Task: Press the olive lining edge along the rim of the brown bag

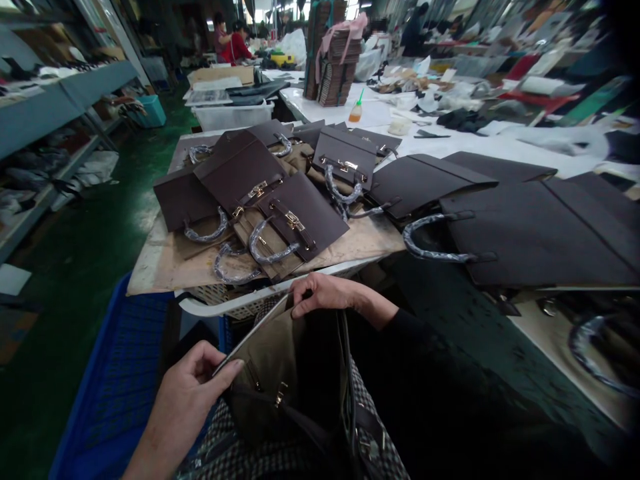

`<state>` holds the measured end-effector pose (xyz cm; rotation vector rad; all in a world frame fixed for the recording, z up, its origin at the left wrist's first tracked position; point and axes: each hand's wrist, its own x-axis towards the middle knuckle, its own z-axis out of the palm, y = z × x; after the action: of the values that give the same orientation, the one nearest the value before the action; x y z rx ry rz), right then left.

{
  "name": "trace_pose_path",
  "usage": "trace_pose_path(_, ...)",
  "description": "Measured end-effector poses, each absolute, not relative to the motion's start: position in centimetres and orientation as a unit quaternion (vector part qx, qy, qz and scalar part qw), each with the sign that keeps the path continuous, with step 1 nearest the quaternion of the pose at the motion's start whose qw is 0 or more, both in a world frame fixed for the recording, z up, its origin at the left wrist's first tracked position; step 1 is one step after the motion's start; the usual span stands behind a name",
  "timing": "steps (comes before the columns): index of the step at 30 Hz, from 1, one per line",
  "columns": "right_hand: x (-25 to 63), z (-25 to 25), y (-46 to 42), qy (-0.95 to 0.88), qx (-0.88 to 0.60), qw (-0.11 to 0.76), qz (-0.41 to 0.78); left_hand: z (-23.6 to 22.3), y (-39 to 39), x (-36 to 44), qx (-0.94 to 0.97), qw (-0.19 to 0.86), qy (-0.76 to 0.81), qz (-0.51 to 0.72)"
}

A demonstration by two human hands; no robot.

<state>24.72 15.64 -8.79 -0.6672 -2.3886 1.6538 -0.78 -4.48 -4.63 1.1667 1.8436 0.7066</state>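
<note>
A dark brown handbag (270, 353) with a tan lining lies in my lap, its mouth spread and the inside showing. My left hand (187, 393) pinches the bag's edge at the left, thumb on the lining side. At the edge's far end my right hand (320, 293) grips it between thumb and fingers. Gold-coloured metal fittings (280, 395) show inside near the strap. The lower part of the bag is dark and hard to make out against checked cloth.
Several finished-looking brown handbags (305, 207) with plastic-wrapped handles cover the table ahead. More bags (545, 227) lie at the right. A white basket (240, 303) and a blue crate (125, 373) stand below the table edge. A glue bottle (356, 110) stands farther back. People work in the distance.
</note>
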Motion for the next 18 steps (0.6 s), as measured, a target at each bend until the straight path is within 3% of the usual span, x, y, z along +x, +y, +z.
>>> trace_pose_path(7, 24.1, -8.8, 15.2, -0.801, -0.262, 0.108, 0.527, -6.3, -4.7, -0.7, 0.454, 0.393, 0.74, 0.304)
trace_pose_path(18, 24.0, -8.7, 14.9, -0.813, -0.297, 0.129, 0.484, -6.2, -4.5, -0.1, 0.38, 0.471, 0.72, 0.339)
